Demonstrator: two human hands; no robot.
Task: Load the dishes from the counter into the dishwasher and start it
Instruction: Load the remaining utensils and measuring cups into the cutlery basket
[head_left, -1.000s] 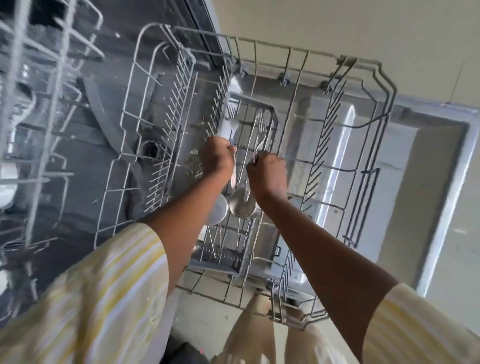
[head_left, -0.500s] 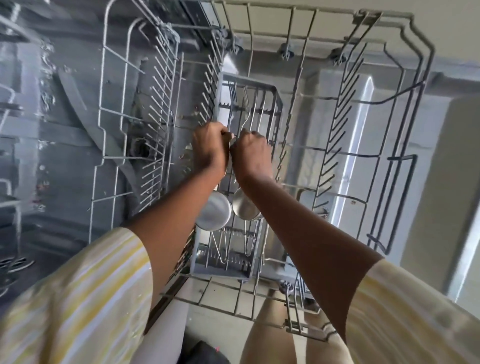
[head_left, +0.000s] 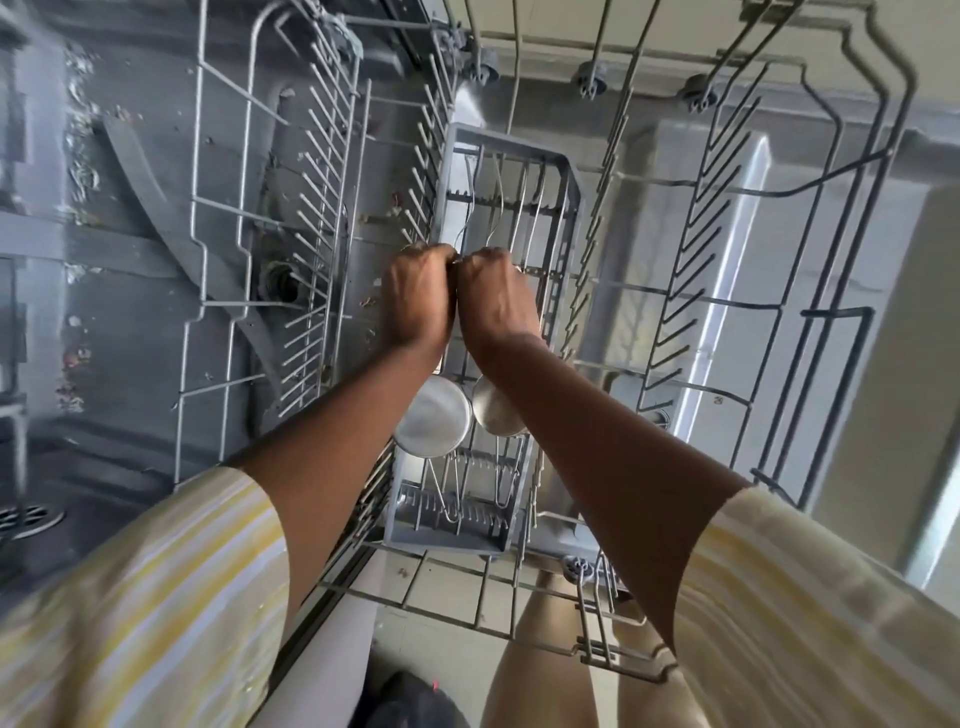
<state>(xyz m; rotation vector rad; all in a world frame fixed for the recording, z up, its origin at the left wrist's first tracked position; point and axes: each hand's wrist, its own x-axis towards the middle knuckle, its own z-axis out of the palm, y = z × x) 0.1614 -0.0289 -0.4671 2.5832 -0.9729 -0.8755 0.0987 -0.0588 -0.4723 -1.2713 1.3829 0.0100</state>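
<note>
- Left spoon (head_left: 434, 423): a large metal spoon. Its round bowl shows just under your left wrist, on the near side of your grip, and a thin stem runs out past your knuckles on the far side.
- Right spoon (head_left: 498, 413): a second metal spoon, its bowl just beside the first and partly hidden under your right wrist. Its stem also runs on beyond your knuckles.
- Your left hand (head_left: 418, 299) is a closed fist, knuckles up, wrapped round the left spoon's stem. The fingertips are tucked under and out of sight.
- Your right hand (head_left: 493, 299) is closed the same way round the right spoon's stem. The two fists touch side by side.
- Directly beneath both fists sits a grey cutlery basket (head_left: 571, 192), long and narrow, reaching beyond your knuckles and back under your forearms. Whether the spoons rest on it or hang above it, you cannot tell.
- The basket stands in a pulled-out wire rack (head_left: 332, 171), whose rows of prongs run along both sides of your grip.
- To the left of your grip, under the rack, lies the dishwasher floor with a grey spray arm (head_left: 150, 202) and scattered food scraps.
- Nearest you, yellow-striped sleeves (head_left: 156, 597) cover both upper arms.
</note>
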